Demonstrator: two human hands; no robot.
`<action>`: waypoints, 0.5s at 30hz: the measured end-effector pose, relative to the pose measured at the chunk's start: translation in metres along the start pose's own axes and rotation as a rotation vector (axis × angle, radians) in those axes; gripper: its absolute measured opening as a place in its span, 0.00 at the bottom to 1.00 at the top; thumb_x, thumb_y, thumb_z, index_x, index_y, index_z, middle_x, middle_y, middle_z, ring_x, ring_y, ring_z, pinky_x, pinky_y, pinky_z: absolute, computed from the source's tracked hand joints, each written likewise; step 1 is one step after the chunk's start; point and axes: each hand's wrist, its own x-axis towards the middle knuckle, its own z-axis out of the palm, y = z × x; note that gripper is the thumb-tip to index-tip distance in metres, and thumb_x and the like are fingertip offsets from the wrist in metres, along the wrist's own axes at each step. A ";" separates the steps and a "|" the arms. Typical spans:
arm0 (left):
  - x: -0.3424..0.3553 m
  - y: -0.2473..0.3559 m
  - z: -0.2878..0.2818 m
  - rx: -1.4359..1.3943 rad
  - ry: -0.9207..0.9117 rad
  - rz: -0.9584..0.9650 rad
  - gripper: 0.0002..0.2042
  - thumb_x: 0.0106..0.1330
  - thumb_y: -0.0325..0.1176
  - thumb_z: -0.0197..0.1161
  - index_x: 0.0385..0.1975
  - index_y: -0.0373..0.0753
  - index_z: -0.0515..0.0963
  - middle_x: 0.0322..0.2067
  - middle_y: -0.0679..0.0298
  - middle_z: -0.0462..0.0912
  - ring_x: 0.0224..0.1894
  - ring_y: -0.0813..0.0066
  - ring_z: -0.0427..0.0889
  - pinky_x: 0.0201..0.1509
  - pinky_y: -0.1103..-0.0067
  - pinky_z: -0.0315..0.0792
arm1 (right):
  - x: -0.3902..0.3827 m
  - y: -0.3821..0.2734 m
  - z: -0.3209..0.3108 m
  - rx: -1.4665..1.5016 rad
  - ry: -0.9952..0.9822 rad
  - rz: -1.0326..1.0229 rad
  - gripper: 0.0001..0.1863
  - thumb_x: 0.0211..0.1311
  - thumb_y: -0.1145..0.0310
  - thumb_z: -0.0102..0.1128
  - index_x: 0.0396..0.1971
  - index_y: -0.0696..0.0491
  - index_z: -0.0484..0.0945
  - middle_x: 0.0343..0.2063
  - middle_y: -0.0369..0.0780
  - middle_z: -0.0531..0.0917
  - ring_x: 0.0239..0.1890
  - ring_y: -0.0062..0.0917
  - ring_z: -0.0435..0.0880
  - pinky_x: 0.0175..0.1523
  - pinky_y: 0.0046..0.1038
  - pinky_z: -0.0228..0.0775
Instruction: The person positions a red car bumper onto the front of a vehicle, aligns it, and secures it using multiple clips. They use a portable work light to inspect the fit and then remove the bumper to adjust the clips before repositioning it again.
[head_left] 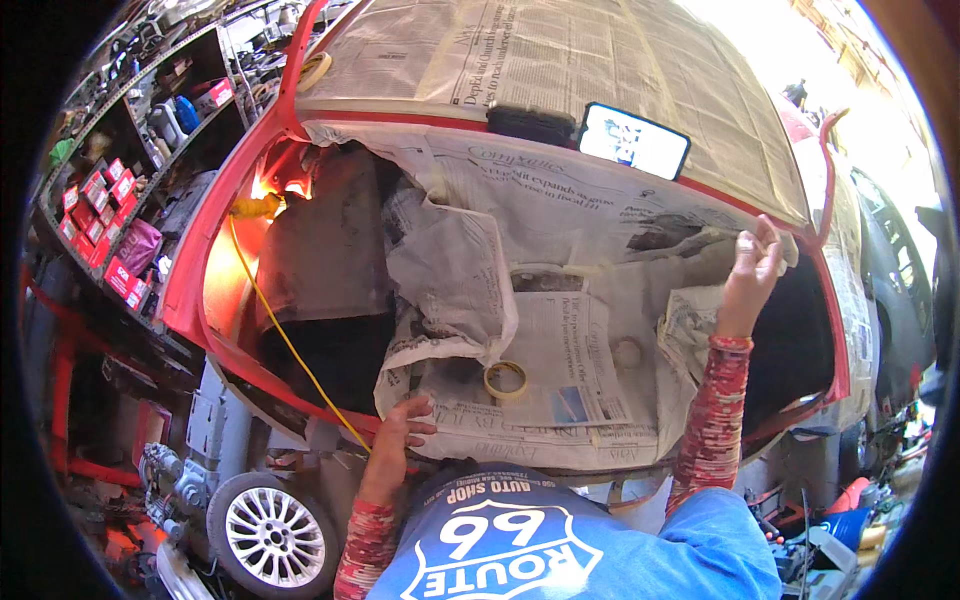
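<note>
My two hands are spanning a red-framed car opening lined with newspaper.
My right hand point(760, 260) is hovering at the far right edge of the grey printed newspaper sheets point(560, 245), beside the red painted metal frame point(833, 330); from this angle I can't tell whether its fingers are pinching paper. My left hand point(398, 442), fingers loosely apart and empty, is hovering by the sheets' near left corner. A round cream tape roll point(490, 382) is lying on the paper to its right, and a thin yellow cord point(291, 346) is running along its left.
</note>
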 end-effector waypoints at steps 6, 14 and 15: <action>-0.034 -0.010 -0.008 -0.159 0.021 -0.079 0.32 0.82 0.57 0.33 0.67 0.36 0.70 0.58 0.56 0.79 0.50 0.70 0.81 0.56 0.72 0.71 | -0.098 -0.012 0.000 -0.072 -0.285 0.106 0.22 0.69 0.71 0.58 0.61 0.58 0.73 0.58 0.44 0.76 0.59 0.31 0.76 0.63 0.32 0.69; -0.070 -0.025 -0.018 -0.091 0.032 -0.116 0.29 0.82 0.55 0.39 0.66 0.37 0.71 0.58 0.60 0.79 0.50 0.73 0.81 0.54 0.76 0.72 | -0.304 -0.065 0.030 0.078 -1.026 0.385 0.24 0.65 0.72 0.61 0.61 0.58 0.73 0.56 0.46 0.77 0.57 0.35 0.77 0.63 0.33 0.68; -0.074 -0.025 -0.020 -0.078 0.036 -0.115 0.28 0.82 0.54 0.39 0.66 0.37 0.71 0.58 0.61 0.79 0.50 0.74 0.81 0.54 0.76 0.72 | -0.319 -0.071 0.032 0.106 -1.101 0.317 0.24 0.65 0.72 0.61 0.60 0.58 0.73 0.56 0.47 0.77 0.58 0.37 0.76 0.64 0.34 0.68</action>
